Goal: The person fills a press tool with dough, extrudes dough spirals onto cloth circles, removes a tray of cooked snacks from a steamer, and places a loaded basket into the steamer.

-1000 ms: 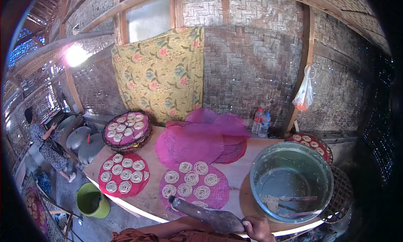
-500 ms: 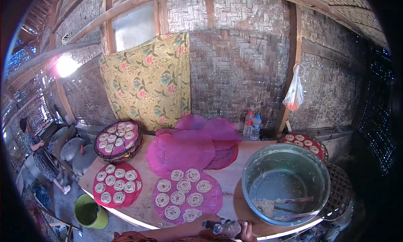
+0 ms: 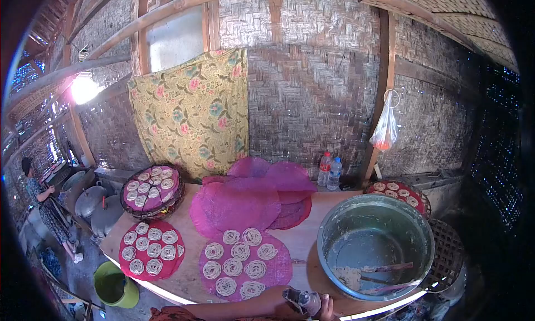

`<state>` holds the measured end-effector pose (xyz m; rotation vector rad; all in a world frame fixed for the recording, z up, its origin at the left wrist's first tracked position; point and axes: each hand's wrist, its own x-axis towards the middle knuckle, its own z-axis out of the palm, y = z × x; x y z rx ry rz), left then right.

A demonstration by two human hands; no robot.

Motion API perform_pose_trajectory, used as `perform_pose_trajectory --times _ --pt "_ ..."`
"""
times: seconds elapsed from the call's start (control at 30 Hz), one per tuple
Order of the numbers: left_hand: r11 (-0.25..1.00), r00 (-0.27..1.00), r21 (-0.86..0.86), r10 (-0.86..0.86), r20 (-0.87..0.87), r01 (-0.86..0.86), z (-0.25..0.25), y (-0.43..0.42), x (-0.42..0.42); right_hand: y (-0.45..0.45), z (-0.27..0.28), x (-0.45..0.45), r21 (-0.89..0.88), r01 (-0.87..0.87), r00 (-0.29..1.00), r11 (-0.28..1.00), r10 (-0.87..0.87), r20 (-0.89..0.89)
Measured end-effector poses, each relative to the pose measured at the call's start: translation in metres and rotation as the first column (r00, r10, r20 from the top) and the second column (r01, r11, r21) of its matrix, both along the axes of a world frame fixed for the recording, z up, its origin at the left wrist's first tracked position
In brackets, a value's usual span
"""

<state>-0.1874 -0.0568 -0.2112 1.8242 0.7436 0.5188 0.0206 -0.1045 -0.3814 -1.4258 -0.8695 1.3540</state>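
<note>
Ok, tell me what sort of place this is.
Probably a small food workshop: pale, noodle-like coils lie on a purple mat, a big tub holds what looks like dough, and large pots stand at the left.

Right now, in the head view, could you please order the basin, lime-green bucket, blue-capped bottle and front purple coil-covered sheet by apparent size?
1. Basin
2. Coil-covered purple sheet
3. Lime-green bucket
4. Blue-capped bottle
</note>
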Motion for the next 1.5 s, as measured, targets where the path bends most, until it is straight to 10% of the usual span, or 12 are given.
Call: perform_pose_trajectory --times 0.43,0.73,0.93,1.03,1.1,1.27,1.5 --pt "0.98 0.98 -0.026 0.197 -0.039 -0.198 -0.011 -0.011 -0.003 0.002 -0.015 -0.001 0.407 -0.114 0.961 0.906 -0.003 0.276" --pt "0.858 0.864 0.46 -0.04 0.502 -0.227 -0.026 -0.016 -0.005 0.01 -0.033 0.004 0.62 -0.262 0.804 0.739 -0.188 0.564" --pt "0.983 0.968 0.167 0.034 0.249 -0.077 -0.018 -0.021 -0.013 0.018 -0.068 0.012 0.69 -0.414 0.552 0.593 -0.44 0.709" --pt "0.996 0.983 0.065 0.047 0.175 -0.059 -0.013 -0.024 -0.021 0.009 -0.014 0.004 0.493 -0.327 0.78 0.806 -0.065 0.623" --pt "0.998 0.988 0.045 0.04 0.15 -0.047 -0.013 -0.028 -0.025 0.013 -0.024 0.008 0.632 -0.411 0.715 0.657 -0.197 0.671" --pt "0.999 0.992 0.002 0.053 0.113 -0.054 -0.013 -0.036 -0.04 0.001 0.033 -0.014 0.192 0.047 0.997 0.98 -0.033 -0.072" --pt "0.998 0.993 -0.003 0.068 0.095 -0.068 -0.011 -0.035 -0.044 0.009 -0.003 -0.005 0.476 -0.085 0.988 0.875 0.013 0.153"
